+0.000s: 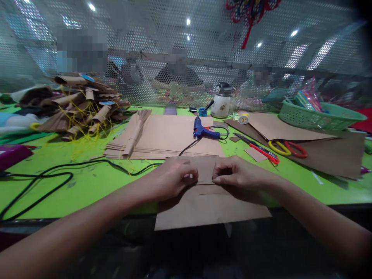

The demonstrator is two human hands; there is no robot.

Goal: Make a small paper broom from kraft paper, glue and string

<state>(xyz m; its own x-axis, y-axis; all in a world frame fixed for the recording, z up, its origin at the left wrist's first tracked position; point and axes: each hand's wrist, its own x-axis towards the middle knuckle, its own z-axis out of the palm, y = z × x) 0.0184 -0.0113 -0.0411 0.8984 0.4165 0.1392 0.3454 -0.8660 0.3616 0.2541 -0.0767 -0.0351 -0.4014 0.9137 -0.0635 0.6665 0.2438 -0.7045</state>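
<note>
In the head view a sheet of brown kraft paper [213,209] lies at the table's front edge, its near part hanging over. A crosswise edge or fold runs across it between my hands. My left hand [177,176] is closed, with curled fingertips pinching the paper at that line. Opposite it, my right hand [235,172] pinches the same line between thumb and fingers. Just beyond the hands, a blue glue gun [202,130] rests on a stack of brown paper sheets [171,133]. A rolled, pleated paper piece [135,135] lies on the stack's left side.
Scissors [287,148] and a red-black cutter [258,149] lie right, near a green basket [319,116]. A heap of rolled paper pieces with yellow string [87,104] is at left. A black cable [95,162] crosses the green table. A bottle [222,100] stands behind.
</note>
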